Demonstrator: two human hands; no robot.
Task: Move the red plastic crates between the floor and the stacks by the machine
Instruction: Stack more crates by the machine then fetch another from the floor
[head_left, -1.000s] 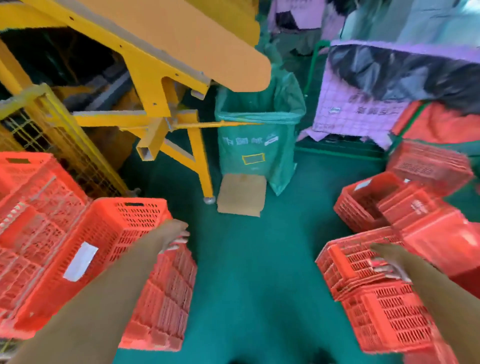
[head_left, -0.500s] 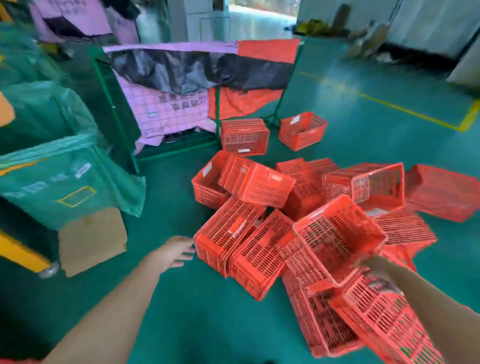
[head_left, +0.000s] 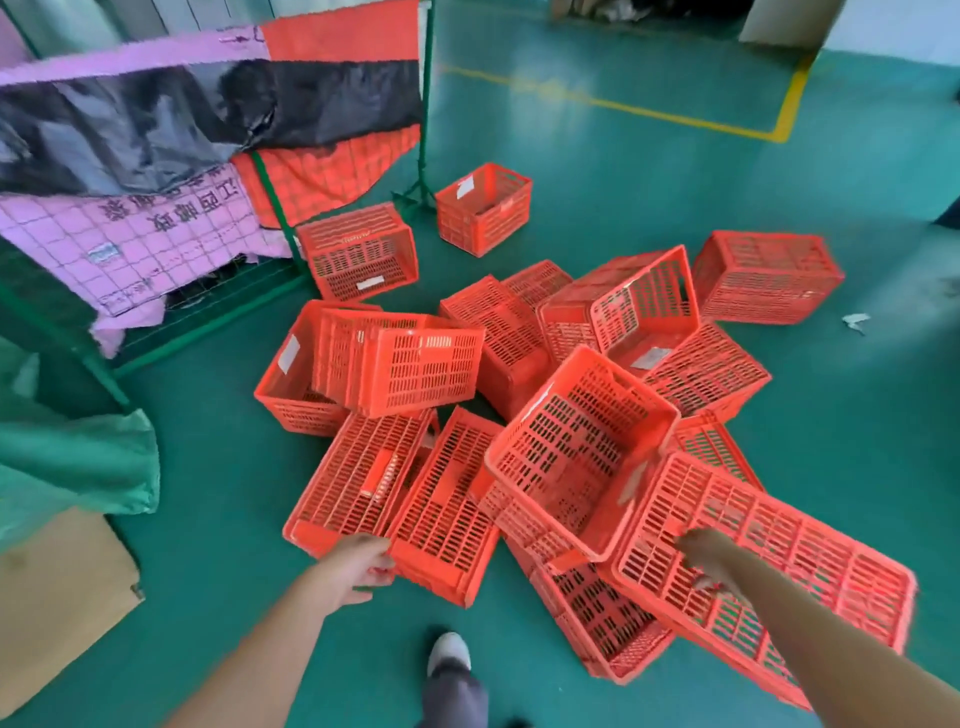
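Observation:
Several red plastic crates lie tumbled in a pile on the green floor, some on their sides, some upside down. My left hand is at the near corner of an overturned crate at the pile's front, thumb above and fingers below its edge. My right hand grips the slotted wall of a tilted crate at the lower right, fingers hooked in the slots. Two more crates stand apart by the cage.
A green-framed cage draped with pink, black and red sacks stands at the left. A green bag and a cardboard sheet lie at the lower left. My shoe is on the floor below the pile. Yellow floor lines run at the back right.
The view swung from the yellow machine and stacked crates to the floor pile. My left hand left the stack and reached down to a pile crate. My right hand stays on a crate.

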